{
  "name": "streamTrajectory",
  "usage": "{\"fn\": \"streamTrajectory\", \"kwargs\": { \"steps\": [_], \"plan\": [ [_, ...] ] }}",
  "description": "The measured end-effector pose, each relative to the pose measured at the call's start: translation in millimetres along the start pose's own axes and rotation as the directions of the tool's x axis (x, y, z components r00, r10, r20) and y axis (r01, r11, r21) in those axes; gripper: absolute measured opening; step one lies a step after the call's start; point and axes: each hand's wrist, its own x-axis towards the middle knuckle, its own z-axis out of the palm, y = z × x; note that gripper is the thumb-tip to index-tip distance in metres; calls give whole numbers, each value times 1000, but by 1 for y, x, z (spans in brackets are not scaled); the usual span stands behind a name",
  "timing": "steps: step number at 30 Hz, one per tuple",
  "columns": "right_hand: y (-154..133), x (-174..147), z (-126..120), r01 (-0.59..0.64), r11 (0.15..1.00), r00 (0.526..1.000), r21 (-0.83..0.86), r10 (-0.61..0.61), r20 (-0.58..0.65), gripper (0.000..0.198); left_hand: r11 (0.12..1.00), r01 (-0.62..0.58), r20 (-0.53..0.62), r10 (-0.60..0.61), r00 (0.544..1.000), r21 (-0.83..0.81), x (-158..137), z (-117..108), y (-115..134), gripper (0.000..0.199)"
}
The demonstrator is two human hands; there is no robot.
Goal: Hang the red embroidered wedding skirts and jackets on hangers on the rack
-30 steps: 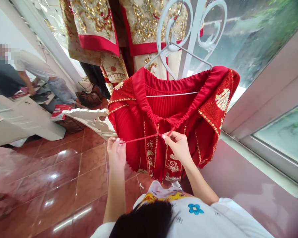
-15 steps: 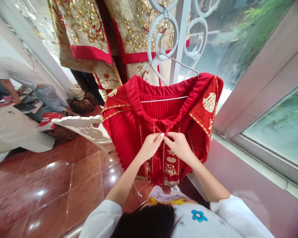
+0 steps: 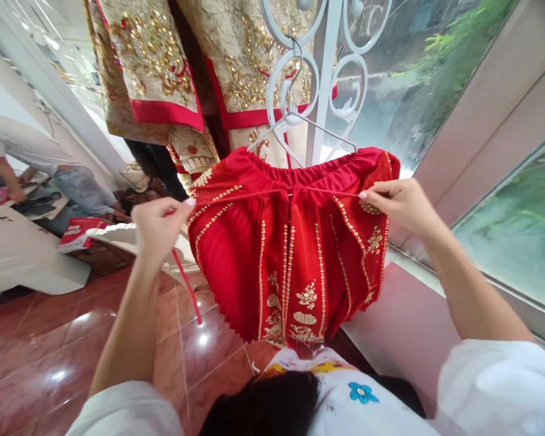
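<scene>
Left hand (image 3: 161,224), centre-left of frame: fingers curled, thumb pinching the red cord (image 3: 187,287); a loose end hangs below it, over the floor (image 3: 95,339). Right hand (image 3: 399,203), right of centre: thumb and fingertips pinching the other side of the cord. Hands well apart, cord pulled near straight between them, across the neckline of the red garment (image 3: 300,260).

Garment mid-frame, hung on a hanger (image 3: 329,130): gathered top edge, pleats at left, gold beading and motifs down the front. Hanger hook at a white scroll grille (image 3: 323,85), top centre. Cream-and-gold costumes (image 3: 154,57) behind, upper left to top centre. Window (image 3: 390,115) upper right.

White chair (image 3: 113,237) left of the garment, partly behind the left hand. Red box (image 3: 79,233) near it. Far left, another person (image 3: 31,145) leans over a white bench (image 3: 22,254).
</scene>
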Motion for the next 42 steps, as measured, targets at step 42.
{"fn": "streamTrajectory", "kwargs": {
  "steps": [42],
  "plan": [
    [-65, 9, 55, 133, 991, 970, 0, -130, 206, 19, 740, 263, 416, 25, 909, -619, -26, 96, 106, 21]
  ]
}}
